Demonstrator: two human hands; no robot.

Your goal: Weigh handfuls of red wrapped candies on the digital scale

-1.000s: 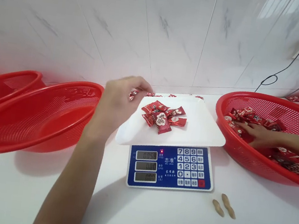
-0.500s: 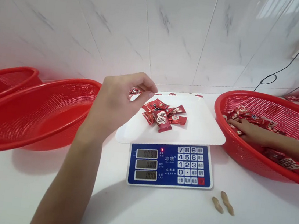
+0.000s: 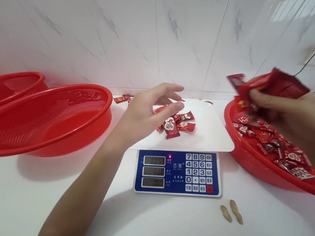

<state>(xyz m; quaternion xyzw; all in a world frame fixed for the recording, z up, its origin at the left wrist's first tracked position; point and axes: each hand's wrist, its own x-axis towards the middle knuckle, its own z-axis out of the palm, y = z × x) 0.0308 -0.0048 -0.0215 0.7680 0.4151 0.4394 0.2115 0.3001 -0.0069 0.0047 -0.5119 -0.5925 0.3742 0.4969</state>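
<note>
Glare streaks the wall (image 3: pixel 186 36); the right hand (image 3: pixel 289 107) is blurred.

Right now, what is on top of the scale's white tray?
A small pile of red wrapped packets lies on the white tray. The left hand hides part of both; what lies behind it is unseen.

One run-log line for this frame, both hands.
left hand: open, at scale tray | right hand: gripping red packets, above right basket | on tray: small wrapped pieces
</note>
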